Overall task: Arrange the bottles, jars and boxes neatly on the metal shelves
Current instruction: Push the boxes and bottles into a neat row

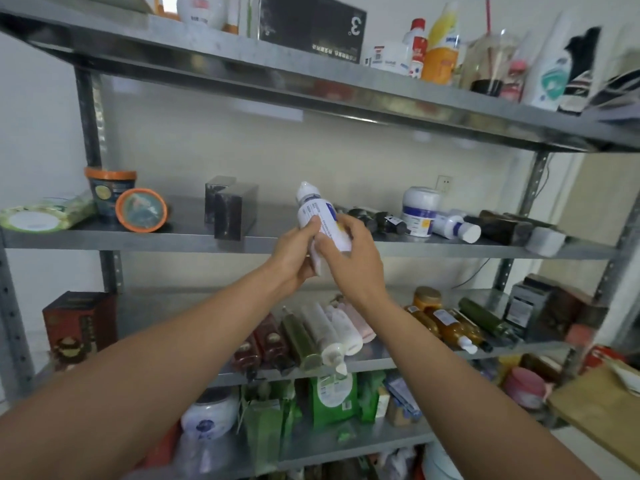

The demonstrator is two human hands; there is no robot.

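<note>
White bottle (313,209) with a rounded white cap is held up in front of the middle level of the metal shelves (138,239), cap uppermost and leaning a little to the left. Its label carries lines of fine print and a blue patch, with a touch of yellow lower down; none of the writing can be read. The left hand (294,252) grips the lower body from the left, fingers curled round it. The right hand (353,261) wraps the lower right side, its thumb across the label.

On the middle shelf behind the hands, two dark boxes (232,211) stand side by side. To the left are an orange-lidded tub (110,194) standing upright and an orange-rimmed tub (141,210) tipped on its side. To the right are a white jar (420,211) with a blue and yellow label and a small white bottle (455,228) lying down.

On the top shelf, a black box (311,24) shows a large pale "3" above a line of characters too small to read. On the shelf below the hands, a row of bottles (311,337) lies flat, and a red box (79,323) stands at the left end.
</note>
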